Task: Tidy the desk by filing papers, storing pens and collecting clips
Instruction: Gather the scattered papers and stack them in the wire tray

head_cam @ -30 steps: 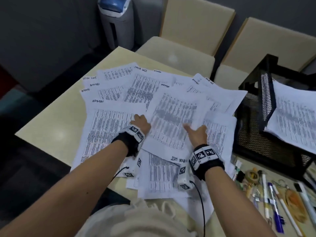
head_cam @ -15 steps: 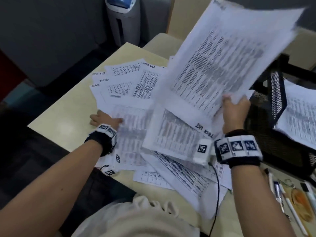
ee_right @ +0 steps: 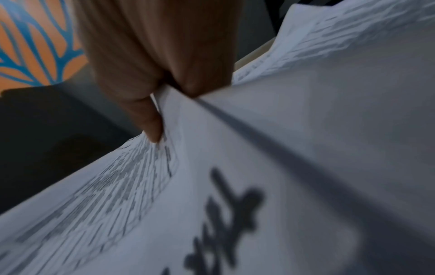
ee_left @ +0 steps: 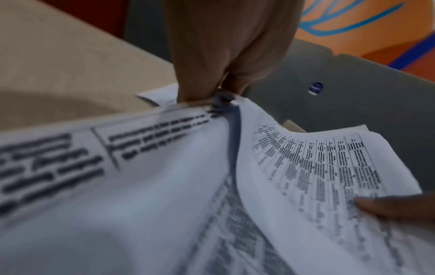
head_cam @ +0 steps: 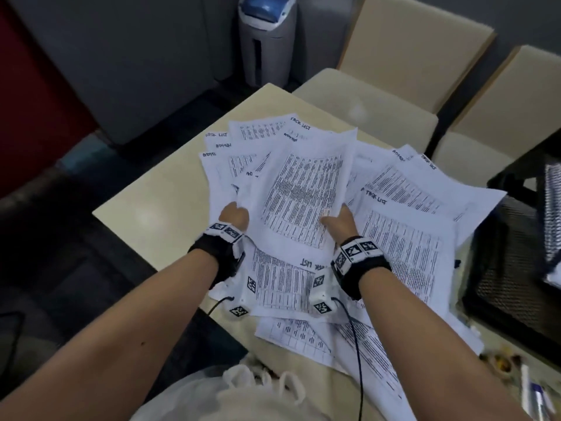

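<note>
Nearest the person, loose printed sheets (head_cam: 291,338) hang over the near edge of the bench (head_cam: 170,196), some of them under the forearms. Low at the right edge of the head view lie some pens (head_cam: 537,399), blurred, beside small items too unclear to name.

Just beyond, both hands grip one sheet of paper (head_cam: 300,202), printed with a dense table, and hold it tilted up above the pile. The left hand (head_cam: 234,214) pinches its left edge: in the left wrist view the thumb and curled fingers (ee_left: 195,78) close on the paper's edge, which creases at the pinch. The right hand (head_cam: 339,223) holds the right edge, with the thumb on the printed face and the fingers behind; the right wrist view shows the fingers (ee_right: 150,119) clamped on the sheet's edge. Each wrist wears a black band with square black-and-white markers.

Under and around the held sheet, the pile of papers (head_cam: 403,256) covers most of the bench, fanned out and overlapping, several with handwritten headings at their corners. To the right, touching the papers' edge, stands a black mesh tray (head_cam: 510,259) with more paper in it at the frame's edge.

Past the bench are two cream chairs (head_cam: 394,65), and further left a grey bin with a blue lid (head_cam: 267,38) against the wall.
</note>
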A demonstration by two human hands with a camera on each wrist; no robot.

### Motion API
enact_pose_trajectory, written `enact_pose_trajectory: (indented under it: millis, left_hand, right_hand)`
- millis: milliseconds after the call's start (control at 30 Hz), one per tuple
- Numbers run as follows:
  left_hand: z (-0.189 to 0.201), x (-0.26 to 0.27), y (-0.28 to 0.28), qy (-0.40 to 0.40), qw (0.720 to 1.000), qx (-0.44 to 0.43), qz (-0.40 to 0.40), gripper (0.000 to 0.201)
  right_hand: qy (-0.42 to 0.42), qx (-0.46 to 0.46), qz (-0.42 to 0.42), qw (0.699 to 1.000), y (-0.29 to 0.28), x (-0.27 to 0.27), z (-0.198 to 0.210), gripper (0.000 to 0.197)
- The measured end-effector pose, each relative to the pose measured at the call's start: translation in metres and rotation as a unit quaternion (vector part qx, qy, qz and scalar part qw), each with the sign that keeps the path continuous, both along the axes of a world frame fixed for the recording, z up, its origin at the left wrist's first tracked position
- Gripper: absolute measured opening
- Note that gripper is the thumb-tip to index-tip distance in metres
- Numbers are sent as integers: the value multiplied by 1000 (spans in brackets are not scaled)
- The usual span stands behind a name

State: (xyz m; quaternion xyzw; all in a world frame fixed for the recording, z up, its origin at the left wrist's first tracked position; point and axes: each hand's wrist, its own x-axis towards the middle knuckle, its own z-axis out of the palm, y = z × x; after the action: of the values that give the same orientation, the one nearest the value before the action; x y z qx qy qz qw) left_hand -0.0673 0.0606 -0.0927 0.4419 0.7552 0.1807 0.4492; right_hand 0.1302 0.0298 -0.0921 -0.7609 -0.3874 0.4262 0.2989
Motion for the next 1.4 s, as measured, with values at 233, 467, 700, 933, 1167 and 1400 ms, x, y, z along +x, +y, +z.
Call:
enact_pose_trajectory:
  millis: [233, 467, 700, 933, 1167, 1400]
  left_hand:
    - [5, -6, 22, -97, 994, -25, -38, 101]
    - [5, -8, 41, 208, 957, 84, -181, 56]
    - [1, 11, 20, 272, 894, 45, -353, 48]
    - [-4, -11, 21, 181, 978, 35, -95, 61]
    - [0, 8, 27, -32, 997, -64, -28, 76]
    - [44, 12, 6, -79, 981, 84, -153, 14]
  right_hand:
    - [5, 17, 57, 998, -14, -6, 3, 59]
    - [30, 71, -98, 992, -44, 42, 19, 53]
    - [90, 40, -278, 956, -19, 70, 27, 36]
    - [-59, -46, -88, 993, 13, 46, 12, 43]
    - [-44, -38, 88, 994, 16, -5, 7, 57]
    - [42, 26, -119, 992, -8, 4, 4, 79]
